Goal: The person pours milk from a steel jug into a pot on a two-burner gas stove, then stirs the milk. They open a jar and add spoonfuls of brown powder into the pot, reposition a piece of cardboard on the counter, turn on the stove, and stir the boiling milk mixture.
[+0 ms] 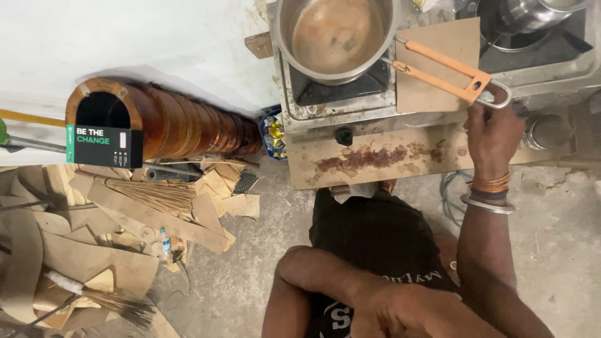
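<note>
A steel pot [285, 37] of brown liquid sits on the left burner of a gas stove [325, 106]. Orange-handled tongs [438, 62] clamp its rim and reach out to the right. My right hand [494, 131], with bangles at the wrist, grips the far metal loop of the tongs. My left arm is folded across my black shirt at the bottom, and my left hand [400, 310] rests low against my body near the right arm. Its fingers are not clearly shown.
A stained wooden board [375, 159] fronts the stove. A second burner with a steel vessel [532, 15] is at top right. A brown ribbed cylinder [188, 122], cardboard scraps [125, 213], a broom [119, 303] and a small bottle [164, 241] lie left on the concrete floor.
</note>
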Demonstrator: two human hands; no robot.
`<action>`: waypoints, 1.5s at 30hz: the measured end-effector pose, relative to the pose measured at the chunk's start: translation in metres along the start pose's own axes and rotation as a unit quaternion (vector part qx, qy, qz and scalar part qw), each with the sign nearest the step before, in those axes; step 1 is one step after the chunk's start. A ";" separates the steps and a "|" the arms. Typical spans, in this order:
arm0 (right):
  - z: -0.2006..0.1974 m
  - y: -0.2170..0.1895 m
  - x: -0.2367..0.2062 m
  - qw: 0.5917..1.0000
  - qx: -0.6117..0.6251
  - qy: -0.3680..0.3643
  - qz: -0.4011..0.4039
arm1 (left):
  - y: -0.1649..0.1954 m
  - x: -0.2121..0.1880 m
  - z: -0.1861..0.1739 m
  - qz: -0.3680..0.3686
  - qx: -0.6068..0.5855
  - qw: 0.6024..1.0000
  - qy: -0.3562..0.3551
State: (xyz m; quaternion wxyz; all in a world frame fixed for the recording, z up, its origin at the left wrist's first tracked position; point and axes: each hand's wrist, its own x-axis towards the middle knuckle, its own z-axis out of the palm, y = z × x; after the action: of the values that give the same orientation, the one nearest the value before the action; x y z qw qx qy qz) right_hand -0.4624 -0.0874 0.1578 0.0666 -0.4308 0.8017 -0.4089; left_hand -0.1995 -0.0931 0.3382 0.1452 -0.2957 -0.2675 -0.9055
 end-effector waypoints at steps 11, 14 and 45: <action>-0.012 -0.009 -0.040 0.993 0.094 0.050 0.057 | -0.013 -0.111 -0.150 -0.101 0.773 0.422 0.463; -0.005 -0.024 -0.052 0.998 0.044 0.004 0.046 | -0.014 -0.134 -0.185 -0.138 0.782 0.330 0.511; 0.031 -0.063 -0.107 0.981 0.024 -0.173 -0.083 | -0.004 -0.142 -0.205 -0.197 0.873 0.170 0.413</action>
State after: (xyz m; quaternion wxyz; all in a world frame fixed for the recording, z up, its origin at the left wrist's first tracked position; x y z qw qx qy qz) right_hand -0.3419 -0.0453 0.1560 0.1803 -0.5582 0.7298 -0.3512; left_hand -0.1838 -0.1916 0.1097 0.2147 0.5033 -0.8339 -0.0714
